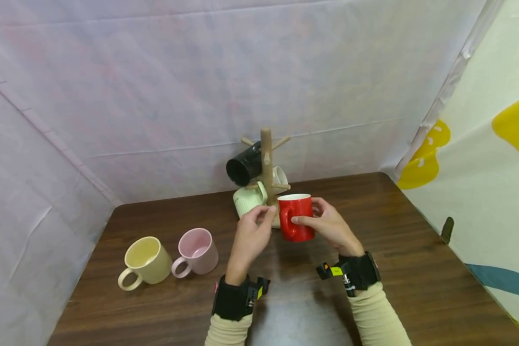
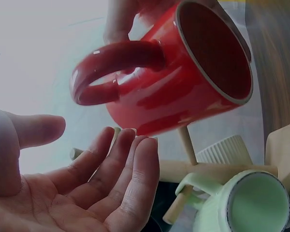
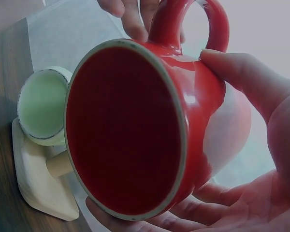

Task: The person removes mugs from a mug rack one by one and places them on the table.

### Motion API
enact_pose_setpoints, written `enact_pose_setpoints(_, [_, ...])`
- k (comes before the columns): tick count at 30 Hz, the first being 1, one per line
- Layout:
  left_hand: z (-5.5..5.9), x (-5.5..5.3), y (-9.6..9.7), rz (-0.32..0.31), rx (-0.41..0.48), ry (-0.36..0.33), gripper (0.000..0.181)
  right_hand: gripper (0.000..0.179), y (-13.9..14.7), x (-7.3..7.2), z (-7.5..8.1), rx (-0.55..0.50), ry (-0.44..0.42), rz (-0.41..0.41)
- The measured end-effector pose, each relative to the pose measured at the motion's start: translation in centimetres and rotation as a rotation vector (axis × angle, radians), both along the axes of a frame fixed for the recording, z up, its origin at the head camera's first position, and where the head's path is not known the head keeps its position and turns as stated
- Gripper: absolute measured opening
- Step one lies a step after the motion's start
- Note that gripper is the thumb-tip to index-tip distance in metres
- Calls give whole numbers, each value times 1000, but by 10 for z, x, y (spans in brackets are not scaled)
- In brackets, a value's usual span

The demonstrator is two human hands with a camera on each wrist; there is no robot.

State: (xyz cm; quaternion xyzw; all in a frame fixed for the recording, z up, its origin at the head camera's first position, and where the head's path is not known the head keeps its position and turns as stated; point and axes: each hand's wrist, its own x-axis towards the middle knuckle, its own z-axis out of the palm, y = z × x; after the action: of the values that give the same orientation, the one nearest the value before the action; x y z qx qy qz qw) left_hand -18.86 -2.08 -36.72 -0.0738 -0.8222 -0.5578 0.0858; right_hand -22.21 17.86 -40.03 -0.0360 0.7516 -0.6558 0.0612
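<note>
A red mug (image 1: 300, 218) with a white inside is held up in front of the wooden mug tree (image 1: 266, 158). My right hand (image 1: 330, 226) grips it around its body, thumb near the handle. In the right wrist view the mug's red underside (image 3: 123, 130) faces the camera. My left hand (image 1: 252, 235) is beside the handle, thumb and fingers apart with nothing between them. From the left wrist view, its fingertips (image 2: 145, 145) lie close under the red mug; contact cannot be told. A black mug (image 1: 244, 166), a pale green mug (image 1: 248, 199) and a white mug (image 1: 279, 178) are on the tree.
A yellow mug (image 1: 149, 262) and a pink mug (image 1: 199, 250) stand upright at the left of the dark wooden table (image 1: 393, 226). A pale cloth (image 1: 177, 86) hangs behind the table, and a patterned cloth (image 1: 480, 192) hangs at the right.
</note>
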Motion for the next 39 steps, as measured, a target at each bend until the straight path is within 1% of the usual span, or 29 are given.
enact_pose_setpoints(4, [1, 0, 3, -30, 15, -8, 33, 72, -1, 0, 1, 10, 3, -3])
enact_pose_setpoints(8, [2, 1, 5, -77, 47, -39, 31, 74, -1, 0, 0, 28, 2, -3])
enact_pose_setpoints(11, [2, 1, 7, -92, 51, -51, 31, 74, -1, 1, 0, 30, 0, -3])
enact_pose_setpoints(13, [2, 1, 9, -97, 50, -53, 31, 75, -1, 1, 0, 28, 3, -6])
enact_pose_setpoints(19, [1, 1, 13, -104, 37, -28, 29, 78, -2, 0, 0, 43, 14, -25])
enact_pose_setpoints(25, [-2, 1, 16, -82, 46, -29, 30, 83, -3, 1, -1, 46, 38, -36])
enact_pose_setpoints(28, [-2, 2, 16, -59, 48, -29, 29, 84, -4, 1, -2, 55, 56, -38])
enact_pose_setpoints(31, [-3, 2, 16, -54, 57, -30, 30, 84, -5, 2, -2, 68, 74, -44])
enact_pose_setpoints(37, [-5, 2, 15, -87, 140, -86, 31, 85, -7, 1, -3, 81, 101, -56])
enact_pose_setpoints(39, [3, 8, 16, -104, 174, -113, 31, 85, -8, 1, -4, 85, 110, -53])
